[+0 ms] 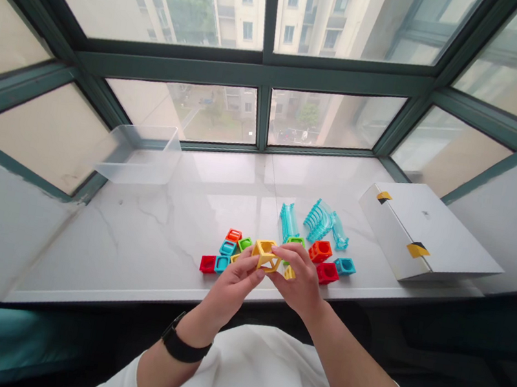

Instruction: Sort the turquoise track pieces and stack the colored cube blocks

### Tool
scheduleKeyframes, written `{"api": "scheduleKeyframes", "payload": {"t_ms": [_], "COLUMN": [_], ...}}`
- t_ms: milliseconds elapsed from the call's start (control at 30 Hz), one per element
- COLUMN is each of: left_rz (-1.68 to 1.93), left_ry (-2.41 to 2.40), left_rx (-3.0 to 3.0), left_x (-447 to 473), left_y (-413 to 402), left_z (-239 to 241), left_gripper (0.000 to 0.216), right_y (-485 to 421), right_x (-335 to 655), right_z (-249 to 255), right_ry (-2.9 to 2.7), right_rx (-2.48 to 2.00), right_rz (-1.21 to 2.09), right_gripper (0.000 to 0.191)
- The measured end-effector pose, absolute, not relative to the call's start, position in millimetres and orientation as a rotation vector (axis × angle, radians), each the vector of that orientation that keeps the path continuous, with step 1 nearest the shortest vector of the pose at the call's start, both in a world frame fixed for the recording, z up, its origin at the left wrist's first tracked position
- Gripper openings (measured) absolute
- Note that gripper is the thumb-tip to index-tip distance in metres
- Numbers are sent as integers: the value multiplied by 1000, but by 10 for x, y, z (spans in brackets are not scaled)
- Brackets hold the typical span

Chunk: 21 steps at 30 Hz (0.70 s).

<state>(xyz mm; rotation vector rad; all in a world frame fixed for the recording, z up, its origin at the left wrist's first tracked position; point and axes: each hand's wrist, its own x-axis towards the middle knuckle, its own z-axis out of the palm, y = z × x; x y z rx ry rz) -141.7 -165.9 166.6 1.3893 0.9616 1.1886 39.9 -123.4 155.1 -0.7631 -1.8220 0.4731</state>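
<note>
A yellow open-sided toy cube block (pixel 265 247) is held up between my two hands, above the front of the sill. My left hand (pixel 234 286) grips its left side with fingers and thumb. On the other side, my right hand (pixel 302 281) pinches it with the fingertips. Behind and left of my left hand sit a red block (pixel 208 264), a blue block (pixel 222 264), an orange block (pixel 233 235) and a green block (pixel 244 244). Right of my right hand lie an orange-red block (pixel 320 251), a red block (pixel 327 272) and a blue block (pixel 345 266).
Clear blue track pieces, one straight (pixel 288 222) and some curved (pixel 320 221), lie behind the blocks. A transparent plastic bin (pixel 145 166) stands at the back left. At the right is a white box (pixel 430 227) with yellow-black tabs. Windows border the marble sill (pixel 153 268).
</note>
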Motion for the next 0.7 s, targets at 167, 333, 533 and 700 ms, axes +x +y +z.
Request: {"api": "scheduleKeyframes", "payload": {"t_ms": [167,333,533,700], "left_rz": [1213,1181,1235,1219], "left_ry": [853,735,899,1099], "left_rx": [1010,817,977,1508], "left_x": [-1369,-1339,-1332,-1373], "left_y": [-1677,-1661,-1655,-1667], "left_z": [1620,1783,1730,1698], "left_gripper": [42,37,31,34], "right_y": [-1218,-1199,-1199,-1190], "right_x": [399,434,448,466], "right_z": [1535,1503,1512,1553], "right_ry": [-1840,-1849,-1844,-1833], "right_rx": [-742,-734,-756,-775], "right_rz": [478,481,450,477], "right_gripper": [52,50,47,47]}}
